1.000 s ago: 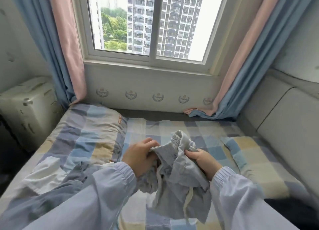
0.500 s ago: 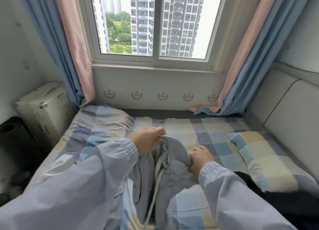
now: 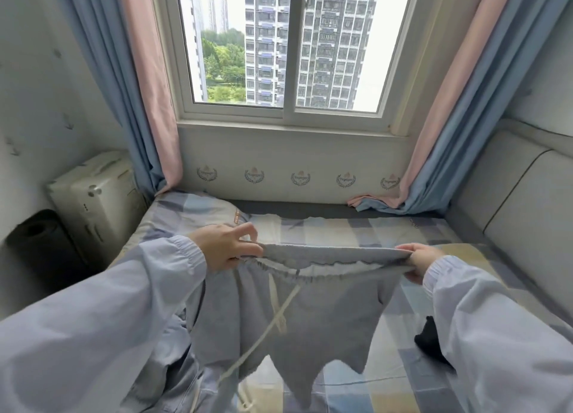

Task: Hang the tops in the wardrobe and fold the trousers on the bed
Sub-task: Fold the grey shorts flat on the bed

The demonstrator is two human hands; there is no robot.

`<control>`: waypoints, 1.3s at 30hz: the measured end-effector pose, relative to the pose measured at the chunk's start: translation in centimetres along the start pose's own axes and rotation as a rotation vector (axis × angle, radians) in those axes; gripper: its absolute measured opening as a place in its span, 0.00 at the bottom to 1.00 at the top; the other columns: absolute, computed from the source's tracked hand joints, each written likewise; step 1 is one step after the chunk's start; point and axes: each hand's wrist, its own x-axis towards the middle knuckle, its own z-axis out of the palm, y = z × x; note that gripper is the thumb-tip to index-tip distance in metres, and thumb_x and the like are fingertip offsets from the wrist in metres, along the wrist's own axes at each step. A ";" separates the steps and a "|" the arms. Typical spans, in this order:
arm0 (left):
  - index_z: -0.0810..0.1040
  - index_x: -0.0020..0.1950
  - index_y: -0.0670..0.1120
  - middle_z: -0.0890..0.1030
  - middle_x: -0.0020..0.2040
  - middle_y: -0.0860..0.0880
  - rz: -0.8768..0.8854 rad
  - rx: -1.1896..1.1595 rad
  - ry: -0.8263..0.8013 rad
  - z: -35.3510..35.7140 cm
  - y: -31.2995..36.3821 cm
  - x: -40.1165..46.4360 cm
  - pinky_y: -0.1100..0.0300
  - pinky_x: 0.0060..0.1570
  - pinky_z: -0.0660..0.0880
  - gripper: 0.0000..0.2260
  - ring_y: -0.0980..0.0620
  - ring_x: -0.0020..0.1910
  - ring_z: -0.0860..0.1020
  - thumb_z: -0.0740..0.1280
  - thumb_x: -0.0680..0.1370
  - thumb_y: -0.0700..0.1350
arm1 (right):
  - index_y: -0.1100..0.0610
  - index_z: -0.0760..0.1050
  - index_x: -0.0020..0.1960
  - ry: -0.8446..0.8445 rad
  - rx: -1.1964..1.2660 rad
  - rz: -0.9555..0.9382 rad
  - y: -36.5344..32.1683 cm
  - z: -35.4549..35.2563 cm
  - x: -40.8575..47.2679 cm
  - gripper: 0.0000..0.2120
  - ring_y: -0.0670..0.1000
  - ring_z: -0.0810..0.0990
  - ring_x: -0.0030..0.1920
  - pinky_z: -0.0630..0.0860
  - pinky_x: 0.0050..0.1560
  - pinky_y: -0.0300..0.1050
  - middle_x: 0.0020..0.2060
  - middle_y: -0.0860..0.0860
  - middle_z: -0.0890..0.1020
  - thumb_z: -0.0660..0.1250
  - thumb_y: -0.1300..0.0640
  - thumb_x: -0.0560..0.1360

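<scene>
Nearest the camera, the legs of the grey trousers (image 3: 297, 319) hang crumpled and uneven, their hems dangling just above the checked bed (image 3: 356, 236), with the white drawstring (image 3: 273, 316) trailing loose down the front. Should the garment be lowered as it hangs, I judge the legs would land bunched and twisted rather than flat, and the cord could get trapped inside a fold. A dark item (image 3: 429, 341) lies on the bed just right of the hanging legs, close enough that the trousers might be laid partly over it. Higher up, the left hand (image 3: 223, 248) pinches one end of the elastic waistband between thumb and curled fingers, while the right hand (image 3: 418, 259) clasps the other end with its fingers wrapped under the fabric, so each grip is closed on cloth and the band is pulled nearly straight between them. The left pinch looks light; a slip there would drop that side and spoil the alignment. Beyond the hands lie a checked pillow (image 3: 192, 208) and, further off, the window (image 3: 288, 46) between pink-and-blue curtains (image 3: 148, 81). As for containers, a pale suitcase (image 3: 93, 192) stands shut beside the bed at left, its contents hidden; next to it sits a dark round bin-like object (image 3: 37, 236), and whether anything is in it I cannot tell. No wardrobe is in view.
</scene>
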 end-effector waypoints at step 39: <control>0.80 0.35 0.43 0.79 0.44 0.47 -0.625 -0.255 -0.251 6.2 -1.8 -7.8 0.63 0.40 0.68 0.14 0.46 0.42 0.79 0.62 0.69 0.52 | 0.57 0.65 0.71 0.170 -0.657 -0.002 3.0 2.4 -0.2 0.21 0.56 0.67 0.69 0.62 0.68 0.42 0.72 0.55 0.66 0.53 0.67 0.80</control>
